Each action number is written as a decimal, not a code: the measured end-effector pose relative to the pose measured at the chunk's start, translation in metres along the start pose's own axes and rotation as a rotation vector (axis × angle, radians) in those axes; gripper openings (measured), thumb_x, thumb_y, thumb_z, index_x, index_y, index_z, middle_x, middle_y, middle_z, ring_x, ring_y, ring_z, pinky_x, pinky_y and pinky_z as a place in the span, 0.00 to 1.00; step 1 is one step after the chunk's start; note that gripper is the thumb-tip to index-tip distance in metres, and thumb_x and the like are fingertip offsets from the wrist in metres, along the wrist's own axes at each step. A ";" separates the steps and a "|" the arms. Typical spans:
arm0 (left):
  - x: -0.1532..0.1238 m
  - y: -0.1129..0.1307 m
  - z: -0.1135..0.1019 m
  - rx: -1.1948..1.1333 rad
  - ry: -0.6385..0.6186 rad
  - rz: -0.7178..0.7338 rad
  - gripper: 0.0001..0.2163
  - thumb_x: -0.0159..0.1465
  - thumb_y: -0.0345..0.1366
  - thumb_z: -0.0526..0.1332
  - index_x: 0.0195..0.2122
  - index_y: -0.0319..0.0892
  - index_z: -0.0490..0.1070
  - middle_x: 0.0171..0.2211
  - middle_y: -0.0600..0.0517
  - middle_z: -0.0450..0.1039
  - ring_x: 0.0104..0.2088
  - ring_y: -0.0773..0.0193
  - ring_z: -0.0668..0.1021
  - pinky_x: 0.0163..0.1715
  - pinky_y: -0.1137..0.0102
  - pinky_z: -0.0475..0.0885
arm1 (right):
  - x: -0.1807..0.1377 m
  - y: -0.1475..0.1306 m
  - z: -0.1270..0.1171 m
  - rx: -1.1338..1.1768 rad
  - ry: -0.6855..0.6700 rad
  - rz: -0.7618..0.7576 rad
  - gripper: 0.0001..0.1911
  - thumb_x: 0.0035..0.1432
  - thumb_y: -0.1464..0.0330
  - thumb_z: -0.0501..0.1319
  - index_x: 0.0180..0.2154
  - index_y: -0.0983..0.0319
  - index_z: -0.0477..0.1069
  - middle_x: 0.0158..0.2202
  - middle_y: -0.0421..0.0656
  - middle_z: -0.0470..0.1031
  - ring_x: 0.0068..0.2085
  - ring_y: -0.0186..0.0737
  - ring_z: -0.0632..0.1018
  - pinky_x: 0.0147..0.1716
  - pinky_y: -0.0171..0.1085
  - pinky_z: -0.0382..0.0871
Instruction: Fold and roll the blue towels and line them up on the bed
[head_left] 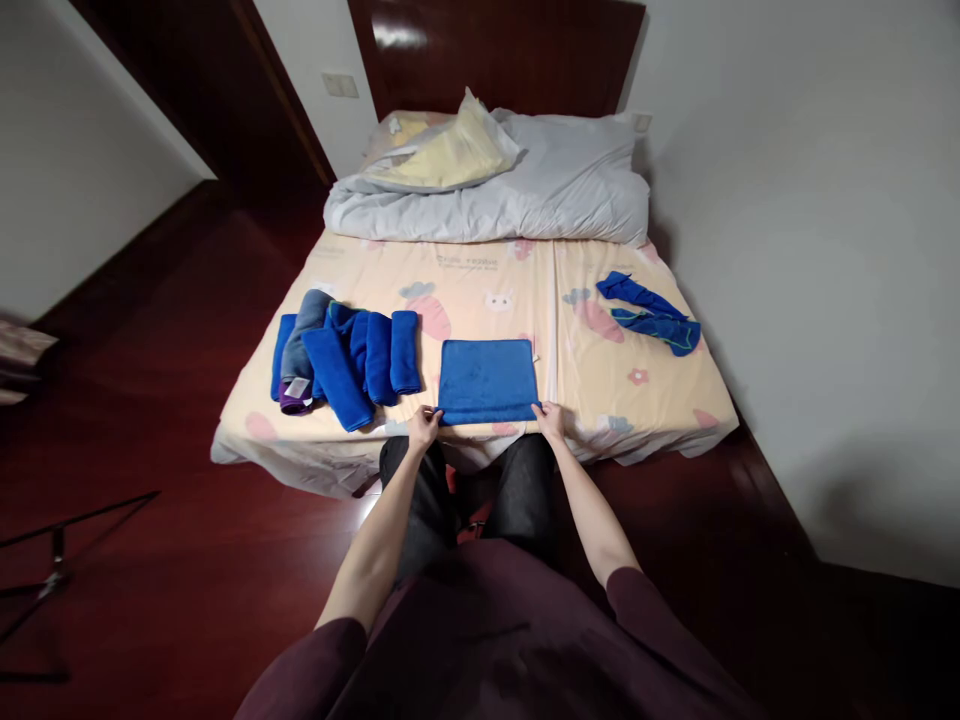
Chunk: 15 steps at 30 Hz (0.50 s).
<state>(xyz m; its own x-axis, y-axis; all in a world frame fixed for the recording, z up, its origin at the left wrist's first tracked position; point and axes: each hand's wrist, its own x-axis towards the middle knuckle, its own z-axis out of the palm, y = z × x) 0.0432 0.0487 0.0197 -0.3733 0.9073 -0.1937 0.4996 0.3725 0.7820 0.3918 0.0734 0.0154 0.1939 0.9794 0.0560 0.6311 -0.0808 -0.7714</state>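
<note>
A blue towel [487,380] lies folded flat as a rectangle at the near edge of the bed [630,400]. My left hand [423,427] pinches its near left corner. My right hand [551,420] pinches its near right corner. Both hands are closed on the cloth, arms stretched forward from my lap.
Several rolled blue towels and a grey one [341,358] lie in a row to the left on the bed. A crumpled blue towel [651,312] sits at the right. A grey duvet [525,190] and yellow pillow [450,155] are at the head. Dark wooden floor [165,400] surrounds the bed.
</note>
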 end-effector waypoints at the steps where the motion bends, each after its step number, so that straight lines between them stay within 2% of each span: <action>1: -0.001 0.001 0.000 0.000 -0.001 -0.002 0.09 0.61 0.42 0.64 0.35 0.46 0.65 0.38 0.42 0.82 0.43 0.49 0.84 0.49 0.58 0.75 | 0.001 -0.001 0.000 -0.002 0.003 0.015 0.25 0.59 0.48 0.60 0.20 0.56 0.60 0.19 0.42 0.71 0.25 0.41 0.71 0.27 0.36 0.65; 9: -0.003 0.001 0.002 0.002 0.049 -0.027 0.11 0.61 0.42 0.63 0.36 0.47 0.60 0.34 0.46 0.81 0.41 0.51 0.83 0.49 0.59 0.74 | 0.002 -0.002 0.003 -0.017 0.014 0.099 0.21 0.60 0.54 0.59 0.20 0.57 0.63 0.23 0.44 0.75 0.28 0.42 0.75 0.32 0.36 0.67; 15: 0.002 -0.004 0.007 0.027 0.081 -0.047 0.11 0.62 0.43 0.62 0.37 0.47 0.61 0.37 0.46 0.80 0.43 0.53 0.82 0.51 0.61 0.73 | 0.007 -0.001 0.007 -0.038 0.005 0.158 0.18 0.61 0.60 0.60 0.21 0.59 0.67 0.27 0.48 0.80 0.32 0.44 0.78 0.37 0.36 0.69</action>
<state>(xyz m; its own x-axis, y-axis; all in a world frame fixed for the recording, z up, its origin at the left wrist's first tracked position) 0.0456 0.0502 0.0120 -0.4580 0.8705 -0.1802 0.5004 0.4200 0.7571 0.3870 0.0812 0.0119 0.2968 0.9530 -0.0605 0.6204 -0.2406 -0.7465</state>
